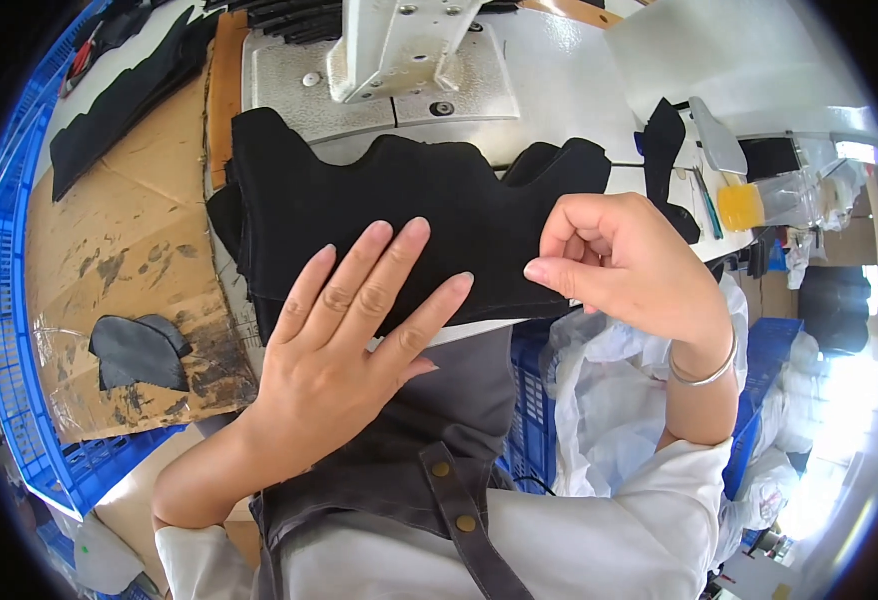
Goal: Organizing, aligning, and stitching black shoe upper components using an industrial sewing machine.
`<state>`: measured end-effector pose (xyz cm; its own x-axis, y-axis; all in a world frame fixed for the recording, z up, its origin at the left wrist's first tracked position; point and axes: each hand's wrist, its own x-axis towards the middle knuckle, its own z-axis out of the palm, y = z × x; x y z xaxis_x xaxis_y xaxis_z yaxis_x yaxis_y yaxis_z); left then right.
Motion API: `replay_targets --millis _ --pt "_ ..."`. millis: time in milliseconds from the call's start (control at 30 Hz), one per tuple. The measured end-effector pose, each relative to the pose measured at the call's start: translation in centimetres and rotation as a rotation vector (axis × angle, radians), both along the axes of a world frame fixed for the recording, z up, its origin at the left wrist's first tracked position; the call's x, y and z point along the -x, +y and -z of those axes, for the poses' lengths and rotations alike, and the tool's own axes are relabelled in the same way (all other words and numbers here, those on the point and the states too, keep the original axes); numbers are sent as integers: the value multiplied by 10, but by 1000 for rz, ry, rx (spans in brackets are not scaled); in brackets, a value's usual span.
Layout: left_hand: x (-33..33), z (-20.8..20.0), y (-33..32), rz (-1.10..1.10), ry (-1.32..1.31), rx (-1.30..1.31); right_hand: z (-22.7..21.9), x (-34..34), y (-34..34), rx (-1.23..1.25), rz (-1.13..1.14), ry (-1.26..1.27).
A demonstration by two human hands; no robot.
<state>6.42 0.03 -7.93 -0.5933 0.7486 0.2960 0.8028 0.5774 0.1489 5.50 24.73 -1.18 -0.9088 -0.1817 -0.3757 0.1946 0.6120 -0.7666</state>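
A stack of black fabric pieces (379, 190) with a wavy far edge lies on the white sewing machine table. My left hand (344, 310) rests flat on its near left part, fingers spread and nothing in them. Over the right part of the stack, my right hand (624, 260) is closed, fingers curled in and thumb bent toward the index finger. Whatever the right fingers might hold is too small or hidden to make out. Just beyond the fabric stands the white sewing machine (389, 45).
On the left, brown cardboard (139, 230) over a blue crate (9, 260) carries dark cut pieces (139, 350). Tweezers (707, 200), a small black piece (664, 140) and a yellow-capped clear bottle (741, 207) lie at right. White plastic bags (609, 400) hang below the table edge.
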Motion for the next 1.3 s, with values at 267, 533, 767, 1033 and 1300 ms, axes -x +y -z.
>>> replay_targets --millis 267,533,767,1033,1300 --pt "3 -5 -2 34 -34 25 3 -2 4 -12 -16 16" --pt "0 -12 4 25 -49 26 6 -4 4 -36 -32 4" --pt "-3 -3 51 9 -30 50 13 -14 8 126 77 -1" --pt "-4 -4 55 -1 33 92 47 -53 -2 -332 505 691" --pt "13 -1 40 32 26 -165 35 -62 -30 -644 345 893"
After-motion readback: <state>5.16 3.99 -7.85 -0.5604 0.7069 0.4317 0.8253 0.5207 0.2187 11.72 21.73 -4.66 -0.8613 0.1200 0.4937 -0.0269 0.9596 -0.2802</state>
